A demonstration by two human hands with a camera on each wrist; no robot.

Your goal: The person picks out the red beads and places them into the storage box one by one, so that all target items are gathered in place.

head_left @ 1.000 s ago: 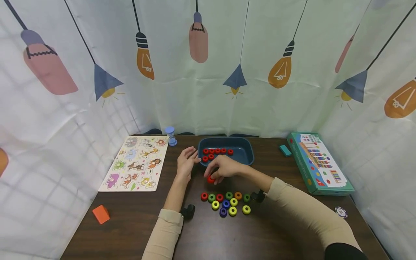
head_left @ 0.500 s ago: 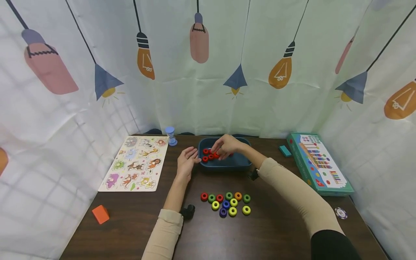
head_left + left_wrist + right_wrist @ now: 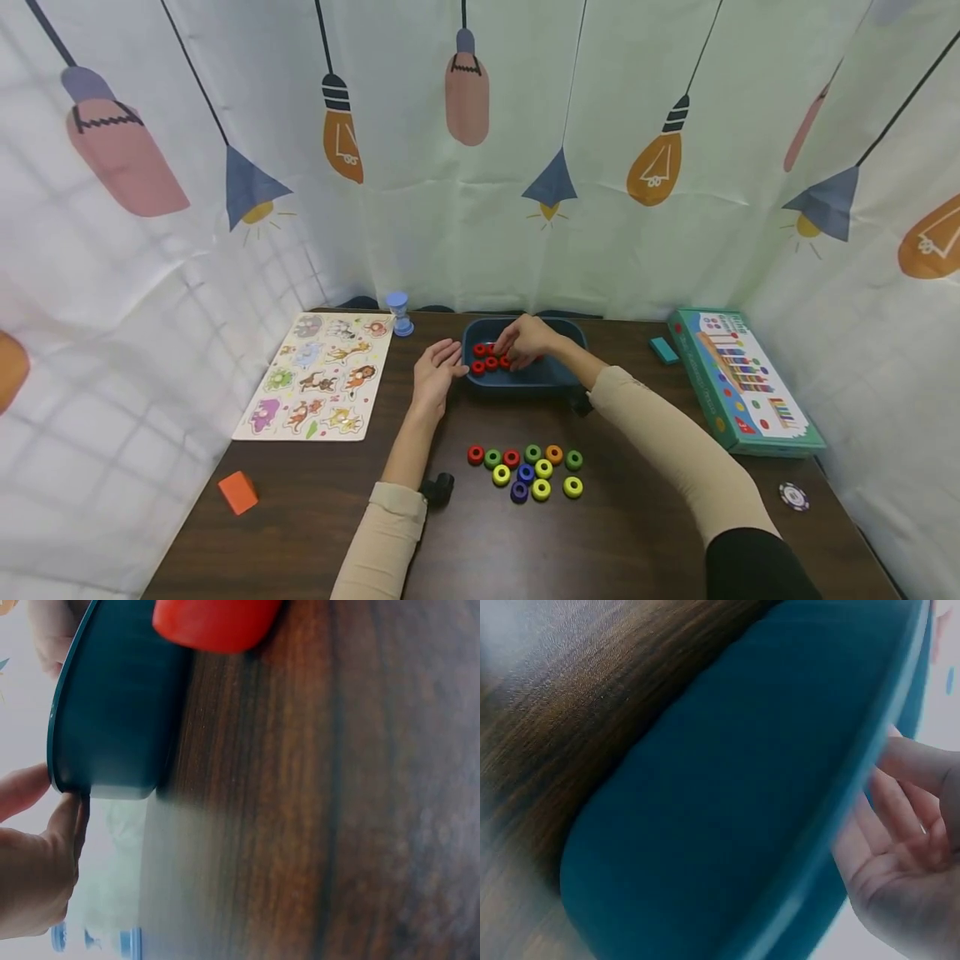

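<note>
In the head view a dark blue tray (image 3: 480, 385) stands at the back middle of the table, with several red ring-shaped beads (image 3: 478, 367) at its left end. My right hand (image 3: 528, 337) reaches over the tray, its fingertips pinching a red bead (image 3: 506, 362) low among the others. The tray wall hides those fingertips in the right wrist view. My left hand (image 3: 435, 375) rests at the tray's left end. In the left wrist view its thumb (image 3: 26, 787) lies at the rim and its fingers lie against the outside, loosely extended.
Nearer me lies a cluster of loose beads (image 3: 543, 469) in several colours. An animal puzzle board (image 3: 315, 375) and a small hourglass (image 3: 400, 314) are left of the tray. An orange block (image 3: 238, 492) sits front left. A green box (image 3: 746, 379), teal block (image 3: 663, 350) and poker chip (image 3: 793, 497) lie right.
My right hand has carried a red bead from in front of the tray into it, beside the other red beads. My left hand has stayed at the tray's left end.
</note>
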